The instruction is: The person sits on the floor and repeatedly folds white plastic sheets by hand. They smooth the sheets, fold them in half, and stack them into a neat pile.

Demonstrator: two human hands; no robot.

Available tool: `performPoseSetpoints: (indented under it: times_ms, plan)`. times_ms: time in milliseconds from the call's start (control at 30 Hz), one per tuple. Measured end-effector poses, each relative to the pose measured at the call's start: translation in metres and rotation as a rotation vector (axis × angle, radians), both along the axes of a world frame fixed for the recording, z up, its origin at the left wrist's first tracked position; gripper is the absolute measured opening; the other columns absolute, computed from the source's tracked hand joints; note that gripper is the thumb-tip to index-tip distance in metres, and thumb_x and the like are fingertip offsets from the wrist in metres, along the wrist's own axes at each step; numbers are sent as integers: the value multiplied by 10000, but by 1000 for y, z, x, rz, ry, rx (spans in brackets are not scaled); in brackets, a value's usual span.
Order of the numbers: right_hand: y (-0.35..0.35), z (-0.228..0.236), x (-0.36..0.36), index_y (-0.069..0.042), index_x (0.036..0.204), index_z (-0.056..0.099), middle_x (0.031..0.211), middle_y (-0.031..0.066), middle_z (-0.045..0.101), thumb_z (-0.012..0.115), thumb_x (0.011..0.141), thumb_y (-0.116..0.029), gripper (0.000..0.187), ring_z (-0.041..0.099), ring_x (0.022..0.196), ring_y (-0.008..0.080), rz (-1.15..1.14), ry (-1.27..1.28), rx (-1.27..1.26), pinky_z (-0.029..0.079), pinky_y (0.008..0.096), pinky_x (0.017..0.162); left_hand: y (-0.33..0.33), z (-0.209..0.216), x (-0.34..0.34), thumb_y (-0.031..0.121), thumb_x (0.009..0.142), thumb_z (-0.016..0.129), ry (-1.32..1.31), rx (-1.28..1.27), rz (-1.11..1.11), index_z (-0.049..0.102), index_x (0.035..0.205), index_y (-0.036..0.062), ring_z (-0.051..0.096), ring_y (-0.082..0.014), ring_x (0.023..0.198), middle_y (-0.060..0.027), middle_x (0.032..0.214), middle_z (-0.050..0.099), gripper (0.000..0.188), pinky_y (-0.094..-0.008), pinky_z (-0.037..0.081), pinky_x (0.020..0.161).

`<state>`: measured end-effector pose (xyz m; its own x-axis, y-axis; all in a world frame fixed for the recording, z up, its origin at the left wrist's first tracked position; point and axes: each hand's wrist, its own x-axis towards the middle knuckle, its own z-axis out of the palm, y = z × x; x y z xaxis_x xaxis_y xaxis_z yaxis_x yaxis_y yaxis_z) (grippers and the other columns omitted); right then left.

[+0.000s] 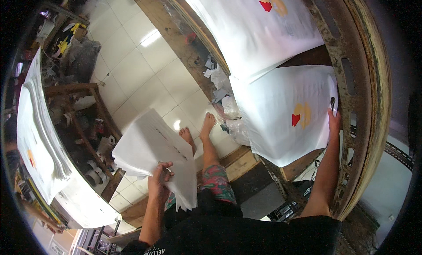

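Note:
My left hand (160,177) is closed around the lower edge of a fanned bundle of white plastic bags (151,138) with faint dark print, held above my lap. Out to the right, my right hand (335,120) grips the right edge of a white plastic bag (281,101) just below its handle hole. This bag carries a red and yellow print and lies on a shelf, slightly bulged. Beyond it, a second printed white bag (259,31) lies on the same shelf; their edges meet or overlap. The fingertips of my right hand are partly hidden.
At the left, a stack of white printed bags (37,136) lies on a white board (88,202). Rolls and clutter fill a wooden rack (70,88) beneath. A rusty perforated metal rail (347,79) runs along the right. Crumpled plastic (233,108) lies on the tiled floor (145,75).

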<state>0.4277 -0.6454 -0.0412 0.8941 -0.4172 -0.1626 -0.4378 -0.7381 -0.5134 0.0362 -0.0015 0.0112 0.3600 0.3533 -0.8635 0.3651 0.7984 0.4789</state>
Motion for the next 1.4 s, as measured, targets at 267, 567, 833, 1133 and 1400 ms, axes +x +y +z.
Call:
performPoseSetpoints:
  times_ms: [267, 567, 833, 1133, 1400]
  plan:
    - [95, 95, -114, 3, 1452, 397, 1398, 200, 493, 688, 883, -428, 770, 512, 1242, 289, 32, 186, 111, 391, 393, 1054, -7, 5, 3, 198, 916, 614, 13, -89, -48, 572, 911, 20, 442, -125, 635, -166, 991, 648, 184, -323, 468, 727]
    - [348, 195, -235, -2, 1140, 623, 1065, 59, 648, 802, 799, -93, 395, 596, 1006, 155, 478, 348, 758, 489, 334, 907, -11, 21, 6, 312, 914, 645, -189, -100, -267, 593, 978, 48, 528, -140, 710, -99, 889, 651, 277, -319, 504, 761]
    - [510, 169, -259, 14, 1101, 550, 1023, 217, 624, 715, 849, -205, 373, 622, 982, 406, 1082, 505, 646, 488, 450, 821, 0, 43, -18, 381, 916, 646, -380, -238, -140, 613, 1042, 27, 552, -191, 795, -80, 926, 611, 377, -414, 450, 1009]
    - [550, 156, -280, -10, 1055, 608, 1035, 193, 627, 669, 839, -135, 257, 606, 985, 420, 1254, 379, 586, 484, 463, 841, 12, 61, -25, 420, 924, 636, -273, -219, -83, 448, 1367, -6, 529, -257, 1185, -138, 1297, 541, 643, -411, 400, 1030]
    - [569, 164, -282, 12, 1260, 496, 1030, 227, 628, 622, 824, -10, 454, 613, 979, 429, 1237, 103, 461, 496, 488, 833, 25, 59, -11, 355, 932, 663, -276, -171, -83, 542, 1248, -43, 585, -221, 1093, -132, 1161, 615, 522, -366, 450, 964]
